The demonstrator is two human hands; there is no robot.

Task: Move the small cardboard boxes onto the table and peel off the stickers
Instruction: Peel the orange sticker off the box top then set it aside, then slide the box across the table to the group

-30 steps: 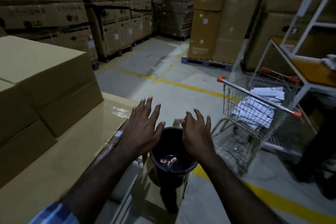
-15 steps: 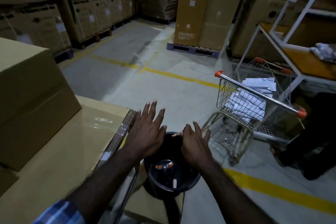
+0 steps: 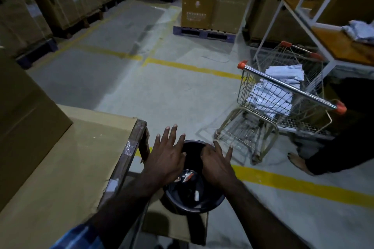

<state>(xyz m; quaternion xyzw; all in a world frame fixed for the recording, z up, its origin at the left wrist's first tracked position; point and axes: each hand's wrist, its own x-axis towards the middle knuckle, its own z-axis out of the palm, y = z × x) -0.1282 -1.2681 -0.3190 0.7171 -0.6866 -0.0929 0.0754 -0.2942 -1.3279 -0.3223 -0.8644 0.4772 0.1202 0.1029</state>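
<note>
Both my left hand (image 3: 168, 157) and right hand (image 3: 217, 162) hover spread and empty over the black bin (image 3: 192, 202), where peeled scraps lie. A cardboard box (image 3: 26, 127) sits at nine o'clock on the table (image 3: 66, 178); I judge the work partly done.

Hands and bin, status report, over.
Left hand and right hand open above black bin. Peeled scraps inside. Nothing held. Shopping cart right.

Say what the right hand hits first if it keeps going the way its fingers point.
Probably bare floor first. The right hand, fingers spread over the black bin, points forward, slightly right; the shopping cart sits right of that line. Depth is unclear, so the cart's lower frame could be clipped.
</note>
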